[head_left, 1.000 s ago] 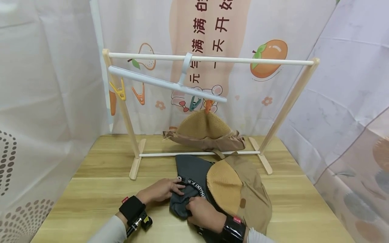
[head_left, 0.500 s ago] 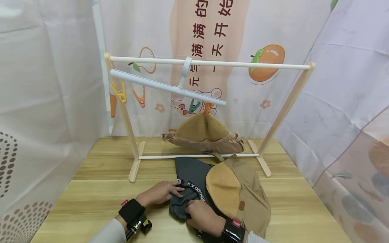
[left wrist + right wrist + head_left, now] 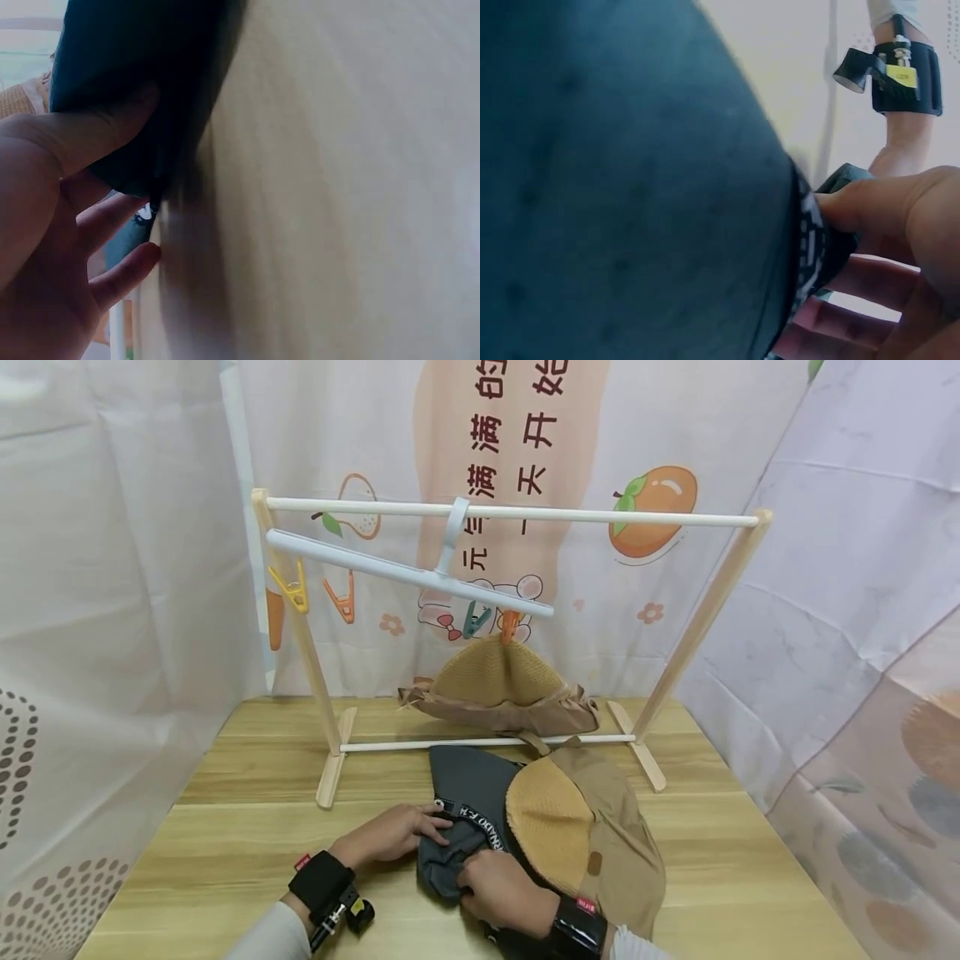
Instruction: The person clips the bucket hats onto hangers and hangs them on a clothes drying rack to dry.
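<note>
A dark grey bucket hat (image 3: 474, 774) with a white-lettered band lies on the table in the head view, its soft crown bunched toward the near left. My left hand (image 3: 392, 833) pinches the crown's left edge; the left wrist view has the thumb (image 3: 105, 133) against dark cloth, the fingers around its other side. With curled fingers my right hand (image 3: 504, 887) grips the crown near the band, as the right wrist view also shows. Overlapping the grey hat on the right is a tan hat (image 3: 626, 843) with a yellow woven crown. The right hand and wrist cover part of the grey hat.
Behind the hats stands a wooden rack (image 3: 697, 618) with a white top rail. A tilted light-blue hanger (image 3: 408, 572) hangs there, bearing several clips. Its orange clip (image 3: 510, 625) holds another woven-crowned brown hat (image 3: 498, 685). Printed curtains (image 3: 120, 610) enclose the table (image 3: 247, 852).
The view shifts slightly. Both hands keep hold of the grey hat in nearly the same places, and nothing else visibly moves.
</note>
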{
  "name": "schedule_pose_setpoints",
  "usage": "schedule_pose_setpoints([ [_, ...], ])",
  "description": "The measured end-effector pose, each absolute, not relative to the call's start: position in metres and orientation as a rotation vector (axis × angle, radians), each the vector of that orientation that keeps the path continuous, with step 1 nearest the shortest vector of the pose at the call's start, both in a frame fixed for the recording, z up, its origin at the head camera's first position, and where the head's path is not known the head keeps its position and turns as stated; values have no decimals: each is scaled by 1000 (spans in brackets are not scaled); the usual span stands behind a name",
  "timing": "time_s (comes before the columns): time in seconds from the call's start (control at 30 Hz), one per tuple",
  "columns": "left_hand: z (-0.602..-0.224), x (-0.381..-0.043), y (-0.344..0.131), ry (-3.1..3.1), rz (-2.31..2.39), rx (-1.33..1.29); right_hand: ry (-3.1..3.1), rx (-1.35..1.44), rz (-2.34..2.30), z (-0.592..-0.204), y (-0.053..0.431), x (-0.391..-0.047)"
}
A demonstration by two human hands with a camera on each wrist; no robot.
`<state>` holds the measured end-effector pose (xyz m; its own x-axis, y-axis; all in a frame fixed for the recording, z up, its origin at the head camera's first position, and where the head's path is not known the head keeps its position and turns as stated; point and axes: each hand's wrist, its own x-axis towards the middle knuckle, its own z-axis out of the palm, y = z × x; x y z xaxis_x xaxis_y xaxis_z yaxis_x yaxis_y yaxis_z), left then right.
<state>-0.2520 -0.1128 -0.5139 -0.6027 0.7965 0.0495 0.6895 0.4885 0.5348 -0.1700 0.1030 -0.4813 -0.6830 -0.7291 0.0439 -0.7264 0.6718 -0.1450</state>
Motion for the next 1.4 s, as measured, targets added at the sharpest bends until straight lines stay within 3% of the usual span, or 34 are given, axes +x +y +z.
schedule_pose_setpoints([
  [0.73,-496,-248,-122,2509,914,1249,2728,-1185,-731,-454,116,-182],
  [1.03,-497,-244,-125,2383,1215,1147,2669,-1082,-906,-442,122,-184],
  [1.4,-497,-242,-124,2332,1438,1201,2622,-983,-1097,-439,124,-187],
])
